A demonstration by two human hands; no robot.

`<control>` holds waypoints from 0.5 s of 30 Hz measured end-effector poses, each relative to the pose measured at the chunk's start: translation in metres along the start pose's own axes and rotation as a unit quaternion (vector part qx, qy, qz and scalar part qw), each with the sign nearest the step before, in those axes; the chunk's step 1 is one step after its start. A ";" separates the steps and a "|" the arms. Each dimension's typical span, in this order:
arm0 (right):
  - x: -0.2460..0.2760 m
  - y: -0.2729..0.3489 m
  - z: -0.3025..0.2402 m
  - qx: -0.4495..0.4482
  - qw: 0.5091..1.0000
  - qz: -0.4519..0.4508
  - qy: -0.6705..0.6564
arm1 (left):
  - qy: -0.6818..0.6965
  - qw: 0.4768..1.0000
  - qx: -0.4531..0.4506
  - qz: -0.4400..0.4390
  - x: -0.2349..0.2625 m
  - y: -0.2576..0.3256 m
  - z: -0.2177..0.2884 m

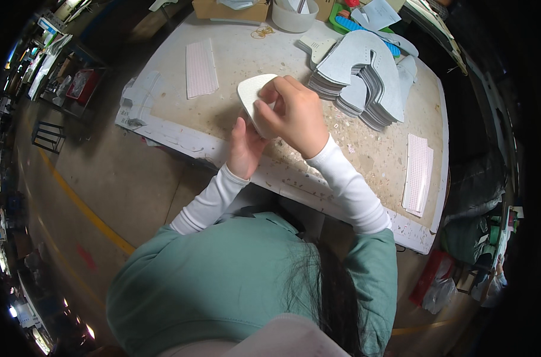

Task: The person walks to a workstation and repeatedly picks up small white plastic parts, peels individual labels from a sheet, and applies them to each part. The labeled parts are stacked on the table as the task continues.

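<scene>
A white, flat piece with rounded corners is held tilted above the near part of the worktable. My left hand grips it from below, thumb up along its near side, its other fingers mostly hidden. Over the face of the piece, my right hand is closed, with thumb and fingertips curled together against it. Whatever sits between those fingertips is too small or hidden to make out. To the right of my right hand lie stacks of grey, curved shoe-upper pieces.
Pink-and-white printed sheets lie at the table's left and a second pile at its right. Along the back stand a cardboard box, a white tub and a green tray. Rubber bands and small scraps dot the tabletop.
</scene>
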State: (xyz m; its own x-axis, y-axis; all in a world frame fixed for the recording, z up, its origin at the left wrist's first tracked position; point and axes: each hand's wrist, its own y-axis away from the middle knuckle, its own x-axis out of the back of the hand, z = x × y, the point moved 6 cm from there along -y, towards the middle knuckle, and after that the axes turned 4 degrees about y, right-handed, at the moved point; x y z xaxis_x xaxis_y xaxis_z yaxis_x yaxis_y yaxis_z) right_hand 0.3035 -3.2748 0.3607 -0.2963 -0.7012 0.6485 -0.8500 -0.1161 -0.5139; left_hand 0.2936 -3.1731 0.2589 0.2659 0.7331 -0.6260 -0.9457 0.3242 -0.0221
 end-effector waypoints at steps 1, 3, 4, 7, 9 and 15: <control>0.002 0.001 0.001 -0.007 1.000 -0.002 -0.004 | -0.005 1.000 0.005 0.000 0.002 0.000 0.000; 0.005 0.003 0.003 -0.013 1.000 0.004 0.003 | 0.005 1.000 0.017 0.001 0.003 0.001 -0.003; 0.005 0.005 0.002 -0.014 1.000 0.012 0.014 | 0.009 1.000 0.010 -0.006 0.001 0.001 -0.003; 0.007 0.007 0.007 -0.040 0.999 0.008 -0.029 | 0.021 0.999 0.024 0.003 -0.002 0.001 -0.008; 0.011 0.007 0.015 -0.077 0.993 -0.009 -0.085 | 0.041 0.998 0.036 -0.007 -0.005 0.000 -0.010; 0.035 0.009 0.049 -0.189 0.919 0.011 -0.345 | 0.035 0.996 0.080 0.019 0.010 -0.010 -0.011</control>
State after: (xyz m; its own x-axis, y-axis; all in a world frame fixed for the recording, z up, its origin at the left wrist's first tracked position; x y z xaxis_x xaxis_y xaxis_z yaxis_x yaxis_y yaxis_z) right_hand 0.3066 -3.3350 0.3518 -0.0795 -0.9949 0.0626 -0.9764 0.0651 -0.2059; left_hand 0.3042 -3.1754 0.2444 0.2114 0.7046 -0.6774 -0.9113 0.3926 0.1239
